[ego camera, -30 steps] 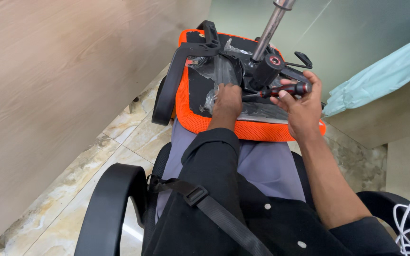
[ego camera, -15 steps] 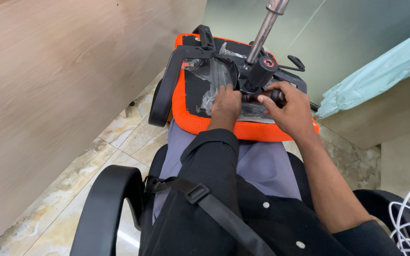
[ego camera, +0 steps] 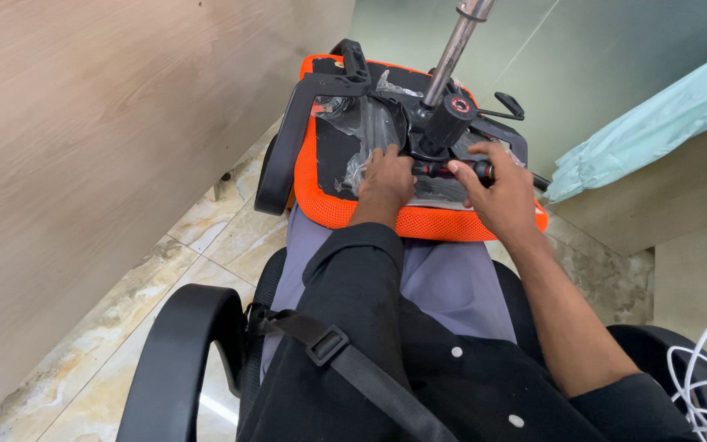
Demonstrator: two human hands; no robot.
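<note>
An orange mesh chair seat (ego camera: 419, 221) lies upside down on my lap, its black underside facing up. A metal gas-lift column (ego camera: 452, 53) rises from the black mechanism plate (ego camera: 443, 123) in the middle. My left hand (ego camera: 385, 182) rests flat on the plastic-wrapped underside beside the mechanism. My right hand (ego camera: 501, 192) grips a black screwdriver handle (ego camera: 452, 169) that points left toward the base of the mechanism. A black armrest (ego camera: 288, 139) is fixed to the seat's left side.
A wooden panel wall (ego camera: 83, 164) runs along the left, with marble floor tiles (ego camera: 206, 237) below. I sit on a black chair with an armrest (ego camera: 177, 360) at lower left. White cables (ego camera: 705, 385) lie at lower right. A pale green sheet (ego camera: 656, 123) drapes at right.
My right hand has slid left along the tool toward the mechanism. The left hand has stayed on the seat underside. The view has shifted slightly.
</note>
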